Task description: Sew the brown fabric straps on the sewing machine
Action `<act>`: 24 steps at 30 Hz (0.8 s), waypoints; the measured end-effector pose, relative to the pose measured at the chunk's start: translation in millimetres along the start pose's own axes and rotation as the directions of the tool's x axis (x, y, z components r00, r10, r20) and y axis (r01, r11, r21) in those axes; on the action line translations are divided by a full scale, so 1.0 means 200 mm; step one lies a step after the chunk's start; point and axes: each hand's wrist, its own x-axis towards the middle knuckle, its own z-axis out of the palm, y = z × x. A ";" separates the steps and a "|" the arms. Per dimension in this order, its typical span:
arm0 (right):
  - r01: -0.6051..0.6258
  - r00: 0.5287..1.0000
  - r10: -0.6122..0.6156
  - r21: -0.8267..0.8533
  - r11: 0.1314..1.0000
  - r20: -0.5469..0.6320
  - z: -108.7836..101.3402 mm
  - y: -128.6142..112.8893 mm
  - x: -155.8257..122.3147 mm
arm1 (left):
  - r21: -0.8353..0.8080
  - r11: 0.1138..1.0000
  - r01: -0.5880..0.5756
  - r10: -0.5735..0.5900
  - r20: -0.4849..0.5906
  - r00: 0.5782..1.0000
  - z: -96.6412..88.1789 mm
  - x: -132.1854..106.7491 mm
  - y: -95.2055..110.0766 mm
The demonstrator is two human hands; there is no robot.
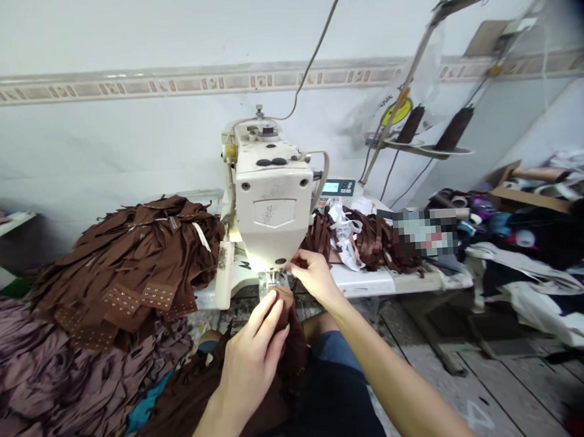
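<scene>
Nearest: bare forearms (398, 373). Left hand (249, 363): fingers extended on brown cloth (296, 353), below sewing machine (274, 209). Right hand (316, 277): fingertips narrow, far right of cloth, pinch unclear. Cloth: seemingly light, limp; best held flat near edge.

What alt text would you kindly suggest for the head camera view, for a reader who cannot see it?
A person's left hand touches brown fabric at a white sewing machine, with the right hand close to the needle area; a pile of brown cloth lies to the left.
</scene>
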 end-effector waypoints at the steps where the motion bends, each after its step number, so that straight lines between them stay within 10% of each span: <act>1: -0.017 1.000 0.017 0.021 1.000 -0.019 -0.01 0.01 -0.03 | -0.042 0.999 0.023 -0.024 -0.028 0.999 -0.02 -0.02 -0.01; 6: -0.229 0.971 0.238 0.167 0.959 -0.036 -0.09 0.09 -0.23 | -0.182 0.956 0.232 -0.249 -0.080 0.965 -0.11 -0.16 -0.16; 13: -0.373 0.919 0.390 0.191 0.908 -0.059 -0.23 0.20 -0.37 | 0.012 0.983 0.183 -0.184 0.035 0.982 -0.19 -0.26 -0.42; 19: -0.347 0.938 0.343 0.171 0.922 0.051 -0.26 0.05 -0.37 | 0.477 0.849 0.228 -0.231 -0.053 0.971 -0.15 -0.21 -0.42; 24: -0.279 0.905 0.225 0.104 0.955 0.361 -0.35 -0.19 -0.47 | 0.292 0.862 0.415 -0.397 -0.119 0.910 -0.09 -0.17 -0.42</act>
